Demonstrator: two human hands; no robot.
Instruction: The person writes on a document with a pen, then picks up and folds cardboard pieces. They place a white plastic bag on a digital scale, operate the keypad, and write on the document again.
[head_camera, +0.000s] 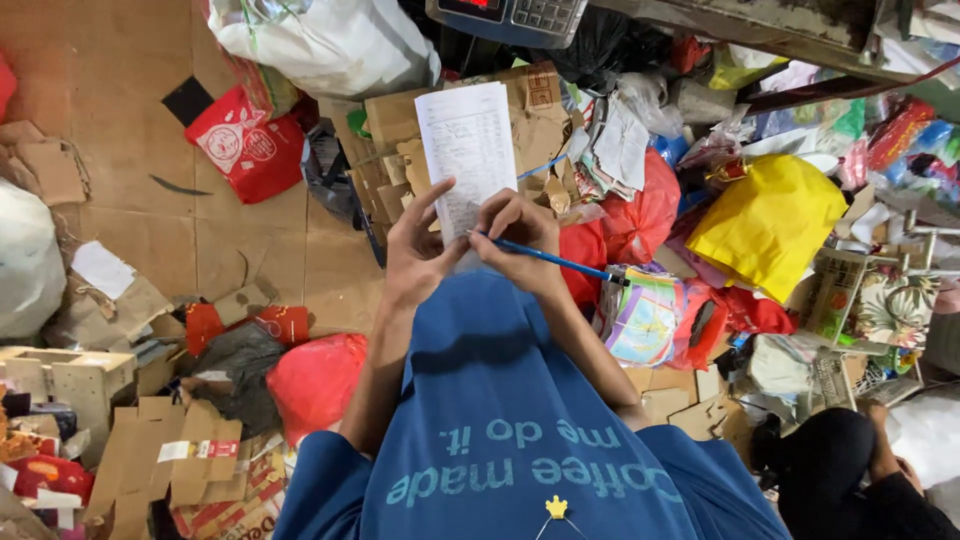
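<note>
Underfoot, flattened brown cardboard (130, 150) covers the floor, matte and creased, bare at the far left corner and buried elsewhere under torn carton scraps. A puffy white plastic sack (330, 40) sits at the far edge, glossy and wrinkled; another pale sack (25, 260) bulges at the left edge. Toward the right edge lies a crumpled yellow plastic bag (765, 220), with slick red plastic bags (640, 215) heaped beside it and a red printed bag (245, 145) lying flat at the far left. A weighing scale (510, 15) with a keypad shows at the far edge. At the near right corner another person's leg in dark cloth and a hand (880, 450) rest among the clutter.

Held in front of the person's blue printed shirt, above a pile of ripped cardboard pieces (390, 160), is the paper slip (468, 150): a long, thin, white sheet, slightly curled, with rows of small writing down most of its visible length. The left hand (415, 250) props it from below and the side, fingers (430, 200) stretched up along its left edge, thumb behind or beneath it. The right hand (515, 235) is curled tight round a slim blue pen (545, 258), pinched in the fingers, its tip on the lower part of the slip.

Judging by this, the upper rows look already filled and the writing has reached the bottom part; how much blank space remains is hidden under the hands.
</note>
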